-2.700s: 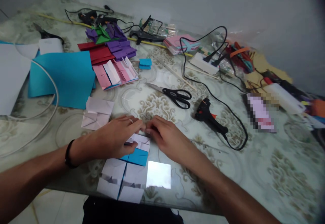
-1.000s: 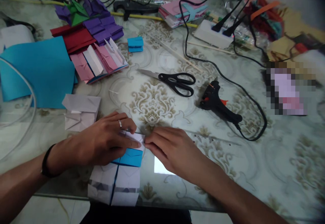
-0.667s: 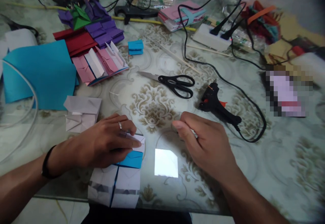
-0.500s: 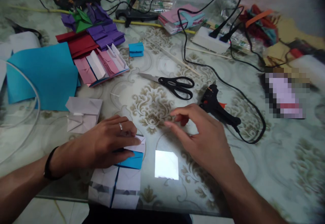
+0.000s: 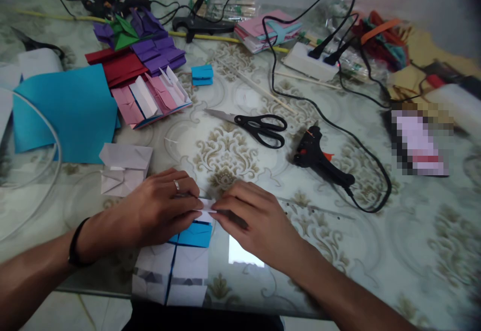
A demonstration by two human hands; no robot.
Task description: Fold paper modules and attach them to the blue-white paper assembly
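Near the front edge of the table lies a folded paper piece (image 5: 196, 236) with white and blue panels. My left hand (image 5: 165, 211) rests over its upper left part, fingers closed on a white flap (image 5: 206, 205). From the other side, my right hand (image 5: 251, 216) pinches the right end of that flap between thumb and fingers. The left palm hides much of the piece. Below it are white folded panels (image 5: 188, 271) split by a dark blue gap. A separate white folded paper (image 5: 126, 166) lies just beyond my left wrist.
Black-handled scissors (image 5: 259, 125) and a black glue gun (image 5: 323, 155) lie beyond my hands. Blue sheets (image 5: 63, 110) and pink-white folded paper (image 5: 150, 98) are at the left. A white power strip (image 5: 308, 60) with black cords stands at the back right.
My right hand has moved left and down from above the table to the white flap, and its fingers have closed on it. My left hand has stayed nearly in place.
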